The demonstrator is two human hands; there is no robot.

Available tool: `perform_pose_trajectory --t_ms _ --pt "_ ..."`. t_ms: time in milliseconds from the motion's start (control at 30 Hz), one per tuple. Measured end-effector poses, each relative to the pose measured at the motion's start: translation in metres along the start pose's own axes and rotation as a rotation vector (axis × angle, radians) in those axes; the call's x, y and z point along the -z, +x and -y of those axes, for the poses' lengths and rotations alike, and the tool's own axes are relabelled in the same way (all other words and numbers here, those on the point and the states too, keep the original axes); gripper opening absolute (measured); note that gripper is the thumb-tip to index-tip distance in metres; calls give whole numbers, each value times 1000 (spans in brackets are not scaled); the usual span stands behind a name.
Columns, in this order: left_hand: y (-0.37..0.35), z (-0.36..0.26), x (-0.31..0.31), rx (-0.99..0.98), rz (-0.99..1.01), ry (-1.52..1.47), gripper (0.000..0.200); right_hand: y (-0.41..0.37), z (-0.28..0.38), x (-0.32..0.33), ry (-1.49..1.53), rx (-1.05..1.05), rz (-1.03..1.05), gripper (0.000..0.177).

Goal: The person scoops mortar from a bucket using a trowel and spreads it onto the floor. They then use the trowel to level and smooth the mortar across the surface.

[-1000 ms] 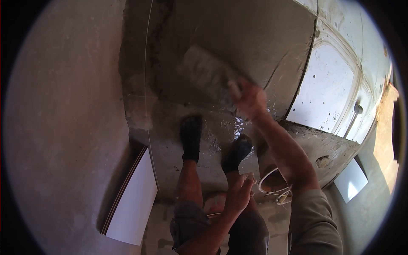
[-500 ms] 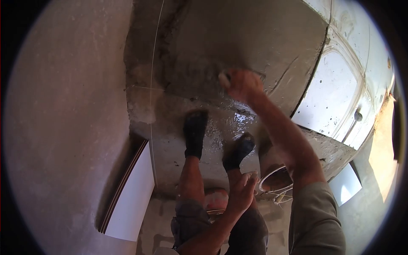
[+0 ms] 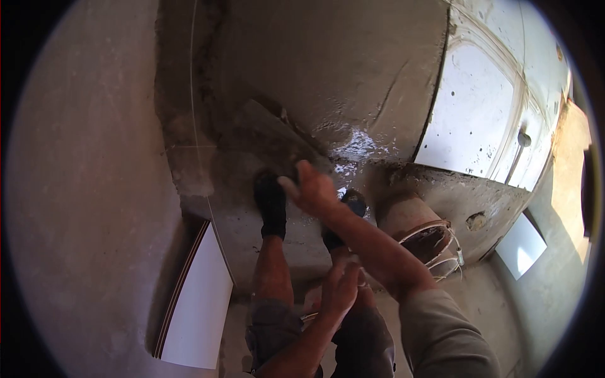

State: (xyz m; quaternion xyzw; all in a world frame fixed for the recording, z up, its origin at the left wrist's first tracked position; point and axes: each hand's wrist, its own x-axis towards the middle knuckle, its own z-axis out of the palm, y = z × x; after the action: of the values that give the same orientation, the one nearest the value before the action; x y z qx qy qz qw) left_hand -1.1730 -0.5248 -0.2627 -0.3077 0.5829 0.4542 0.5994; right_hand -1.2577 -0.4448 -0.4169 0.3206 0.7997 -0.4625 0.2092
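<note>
My right hand (image 3: pixel 315 189) is low over the wet grey mortar (image 3: pixel 302 57), gripping what looks like a plastering trowel (image 3: pixel 277 126). Its dark, flat blade slants across the mortar's near edge; the handle is mostly hidden and blurred. My left hand (image 3: pixel 340 286) is by my right knee, just below my right forearm, with its fingers curled together. Whether anything small is inside them cannot be seen. Both feet, in dark socks (image 3: pixel 271 205), stand on the wet floor near the mortar.
A tilted bucket (image 3: pixel 403 211) with a wire handle is right of my feet; another container (image 3: pixel 312 299) is partly hidden between my legs. White tiles (image 3: pixel 195 302) lean at left. Smeared white tiles (image 3: pixel 469 113) border the mortar, and a loose white piece (image 3: pixel 520 246) lies right. A string (image 3: pixel 194 82) runs along the left.
My right hand has drawn the trowel back toward my feet and left. My left hand has shifted slightly down and left. The view has turned, showing more of the bucket.
</note>
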Motion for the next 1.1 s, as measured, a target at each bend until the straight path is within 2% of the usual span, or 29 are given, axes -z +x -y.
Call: perform_pose_trajectory --t_ms 33,100,167,200,300,400,567,600,667,900,1000,1100 --pt "1 -3 2 0 8 15 35 6 7 -9 48 27 6 41" --pt "2 -17 7 110 -135 -123 32 24 12 -27 105 43 -2 41" --pt "-1 -32 7 101 -185 -19 33 41 14 -46 218 167 -48 42" --pt "-2 -35 8 88 -234 68 34 50 16 -50 226 156 -59 42" --pt "1 -19 15 30 -318 63 36 58 12 -48 227 95 -133 41" --pt "5 -22 19 54 -337 141 37 44 5 -38 221 -40 -227 40" --pt "2 -20 10 87 -282 199 41 11 -31 -13 228 -260 -319 42" --pt "1 -17 9 105 -265 218 42 5 -41 -10 234 -267 -322 42" --pt "0 -15 8 102 -262 230 43 -4 -63 -5 212 -271 -464 42" --pt "-2 -8 1 74 -194 265 45 -31 -110 22 227 -337 -601 43" --pt "-2 -5 0 67 -196 295 46 -38 -128 30 223 -439 -726 43" --pt "-1 -2 0 52 -183 298 46 -50 -138 35 236 -393 -811 41"
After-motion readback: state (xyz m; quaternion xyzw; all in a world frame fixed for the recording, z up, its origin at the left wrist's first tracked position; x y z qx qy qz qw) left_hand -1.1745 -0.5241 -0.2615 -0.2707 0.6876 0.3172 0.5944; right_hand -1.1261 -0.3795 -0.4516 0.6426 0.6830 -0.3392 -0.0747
